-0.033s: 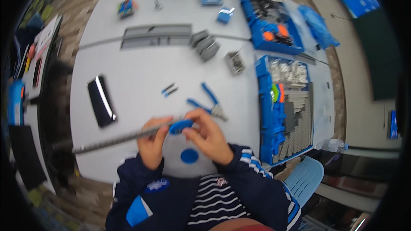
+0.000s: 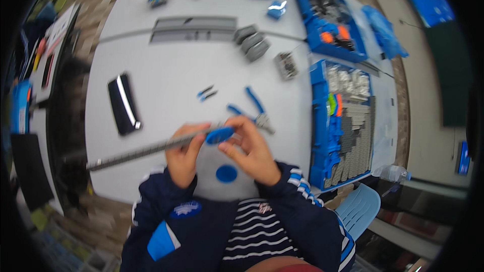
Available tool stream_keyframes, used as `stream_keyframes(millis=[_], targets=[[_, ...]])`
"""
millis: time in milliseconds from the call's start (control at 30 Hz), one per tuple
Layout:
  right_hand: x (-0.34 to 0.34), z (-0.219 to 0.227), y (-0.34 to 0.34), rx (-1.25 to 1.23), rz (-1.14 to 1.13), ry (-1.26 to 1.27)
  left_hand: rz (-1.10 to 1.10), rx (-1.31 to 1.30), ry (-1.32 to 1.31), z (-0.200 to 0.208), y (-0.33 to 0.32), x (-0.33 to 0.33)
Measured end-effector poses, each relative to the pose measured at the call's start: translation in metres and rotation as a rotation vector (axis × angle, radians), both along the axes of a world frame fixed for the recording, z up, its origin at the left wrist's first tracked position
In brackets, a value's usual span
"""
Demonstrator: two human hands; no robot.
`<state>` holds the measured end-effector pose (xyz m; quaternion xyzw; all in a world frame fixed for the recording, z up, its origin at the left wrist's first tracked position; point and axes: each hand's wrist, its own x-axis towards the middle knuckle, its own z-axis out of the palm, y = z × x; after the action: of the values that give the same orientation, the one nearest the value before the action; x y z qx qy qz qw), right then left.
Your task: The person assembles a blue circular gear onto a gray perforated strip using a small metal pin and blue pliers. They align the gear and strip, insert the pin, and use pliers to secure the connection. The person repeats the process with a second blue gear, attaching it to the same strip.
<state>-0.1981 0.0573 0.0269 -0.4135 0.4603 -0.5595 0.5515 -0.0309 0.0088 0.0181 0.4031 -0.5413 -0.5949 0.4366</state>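
My left hand point(image 2: 184, 155) grips a long grey metal rail point(image 2: 136, 152) that runs out to the left over the white table point(image 2: 166, 65). My right hand point(image 2: 251, 151) pinches a small blue oval part point(image 2: 219, 135) at the rail's right end. Both hands sit close together at the table's near edge. Below them a round blue piece point(image 2: 226, 173) lies on a grey surface between my forearms. Blue-handled pliers point(image 2: 252, 111) lie on the table just beyond my right hand.
A black flat device point(image 2: 123, 103) lies left of centre, a small blue-black item point(image 2: 205, 92) mid-table. Far side: a grey channel point(image 2: 194, 22), grey blocks point(image 2: 252, 43), a small grey part point(image 2: 287, 65). Blue parts trays point(image 2: 318, 121) point(image 2: 327, 45) line the right. A pale blue chair point(image 2: 360, 206) stands lower right.
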Motion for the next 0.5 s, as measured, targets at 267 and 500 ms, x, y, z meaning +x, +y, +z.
stream_keyframes(millis=[267, 500], targets=[[0.012, 0.006, 0.005, -0.034, -0.054, 0.033, -0.093, 0.046, 0.226, -0.008, 0.001, 0.000], [0.016, 0.018, 0.010, 0.037, -0.092, 0.070, -0.100, 0.014, 0.284, -0.005, 0.001, -0.004]])
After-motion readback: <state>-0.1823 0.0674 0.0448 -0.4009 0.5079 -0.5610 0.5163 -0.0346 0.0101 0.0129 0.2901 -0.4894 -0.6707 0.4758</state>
